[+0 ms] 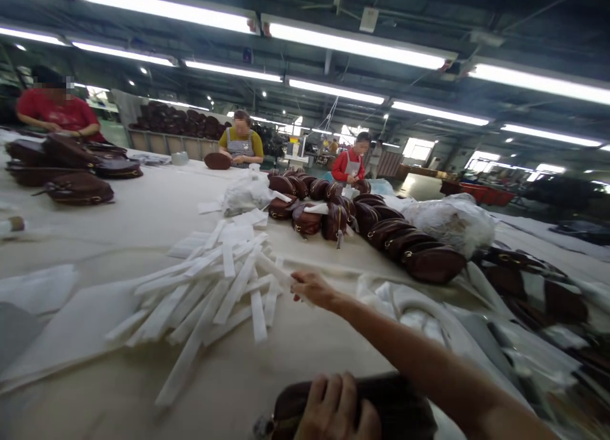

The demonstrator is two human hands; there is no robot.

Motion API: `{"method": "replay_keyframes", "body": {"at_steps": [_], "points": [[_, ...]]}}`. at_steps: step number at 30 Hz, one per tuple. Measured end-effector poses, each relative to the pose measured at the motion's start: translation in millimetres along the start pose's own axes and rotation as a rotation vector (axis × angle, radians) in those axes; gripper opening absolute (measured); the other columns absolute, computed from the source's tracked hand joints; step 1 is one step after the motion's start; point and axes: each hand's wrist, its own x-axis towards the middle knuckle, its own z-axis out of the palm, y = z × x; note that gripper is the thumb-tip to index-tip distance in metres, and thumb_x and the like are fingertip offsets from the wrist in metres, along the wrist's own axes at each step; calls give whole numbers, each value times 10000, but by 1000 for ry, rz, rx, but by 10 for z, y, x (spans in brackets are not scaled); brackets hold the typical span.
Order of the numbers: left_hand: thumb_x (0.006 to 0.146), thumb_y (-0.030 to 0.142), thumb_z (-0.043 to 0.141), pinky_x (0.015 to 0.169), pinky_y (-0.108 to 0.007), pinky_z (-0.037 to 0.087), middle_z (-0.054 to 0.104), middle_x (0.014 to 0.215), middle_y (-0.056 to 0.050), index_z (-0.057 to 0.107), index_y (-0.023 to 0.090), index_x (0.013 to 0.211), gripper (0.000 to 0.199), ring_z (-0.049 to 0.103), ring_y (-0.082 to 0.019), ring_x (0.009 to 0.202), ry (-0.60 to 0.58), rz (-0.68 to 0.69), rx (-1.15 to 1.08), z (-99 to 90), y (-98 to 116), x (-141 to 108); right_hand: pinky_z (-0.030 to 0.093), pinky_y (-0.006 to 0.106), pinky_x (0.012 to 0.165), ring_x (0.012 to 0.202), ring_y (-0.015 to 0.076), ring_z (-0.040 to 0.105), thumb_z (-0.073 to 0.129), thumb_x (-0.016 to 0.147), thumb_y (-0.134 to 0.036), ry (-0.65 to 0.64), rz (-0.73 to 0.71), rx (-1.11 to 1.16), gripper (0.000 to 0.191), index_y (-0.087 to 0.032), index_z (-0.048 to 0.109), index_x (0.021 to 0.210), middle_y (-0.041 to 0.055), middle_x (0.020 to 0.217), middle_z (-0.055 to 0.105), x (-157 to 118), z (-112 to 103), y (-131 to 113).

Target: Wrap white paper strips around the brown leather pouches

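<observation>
My left hand rests on a dark brown bag at the bottom edge, its fingers curled over the top. A metal zipper fitting shows blurred at the bag's left end. My right hand reaches forward over the table, with fingers pinched on one end of a white strip of thin, foam-like sheet. This strip leads back into a loose pile of similar white strips, lying crossed over each other to the left of the hand.
Rows of brown bags stand ahead on the pale table, beside clear plastic bundles. More bags lie at left, near white sheets. Plastic wrapping lies at right. Three people work across the table.
</observation>
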Motion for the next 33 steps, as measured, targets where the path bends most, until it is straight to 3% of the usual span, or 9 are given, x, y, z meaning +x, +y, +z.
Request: {"method": "replay_keyframes", "body": {"at_steps": [4,6,9,11,17,22,24,28,33], "points": [[816,314,540,878,-382,377,630,1025,-134,535,180,835,135,562,-256,947,-175,-16,-97,-272,-4,125,488,227,758,798,122,629,535,860,-213,88,-155,118,333,-189,576,1189,0,852,673,-965,-394,257],[824,349,545,973,-407,330,595,1144,-126,563,166,883,193,512,-262,1082,-266,-30,-122,-387,14,181,495,230,737,808,141,636,576,849,-306,172,-262,63,286,-221,637,1115,9,883,688,-1463,-515,403],[860,220,517,1098,-440,202,586,1179,-93,591,150,953,138,457,-217,1171,-286,6,-71,-493,46,232,516,215,707,795,140,649,563,877,-313,232,-377,-44,230,-250,676,1067,18,886,690,-2026,-550,591],[888,180,469,1141,-488,98,591,1191,-90,606,147,947,153,411,-203,1234,-246,37,-48,-525,62,240,530,204,679,774,132,653,537,901,-275,239,-443,-84,236,-254,668,1096,29,877,679,-2234,-486,687],[884,115,443,1152,-538,43,564,1268,-114,619,128,931,182,352,-236,1327,-234,82,-58,-515,45,196,531,228,644,753,129,630,464,923,-152,353,-660,-255,290,-221,626,1153,51,880,671,-2240,-280,855],[886,128,483,1068,-450,331,589,1190,-147,598,103,1019,177,508,-255,1175,-320,86,-130,-520,-20,180,515,270,642,728,148,606,448,918,-123,549,-819,-407,292,-194,617,1145,68,902,685,-2116,-217,877],[879,105,489,1003,-423,389,593,1181,-143,585,97,1065,210,519,-253,1150,-310,105,-147,-534,-32,190,513,264,645,721,143,603,454,916,-123,569,-822,-389,276,-195,626,1120,60,881,682,-2108,-202,872],[895,155,522,916,-385,425,627,1121,-122,577,90,1112,234,545,-241,1073,-314,64,-143,-543,-12,236,522,251,654,756,143,609,429,934,-160,439,-717,-322,280,-210,639,1112,58,867,658,-2166,-217,883],[914,245,523,865,-394,429,630,1069,-118,600,128,1043,190,562,-248,1023,-363,-68,-113,-526,54,276,489,452,922,1104,261,577,507,909,-351,424,-671,-407,364,-197,573,1233,154,1229,586,-2242,-153,1035]]}}
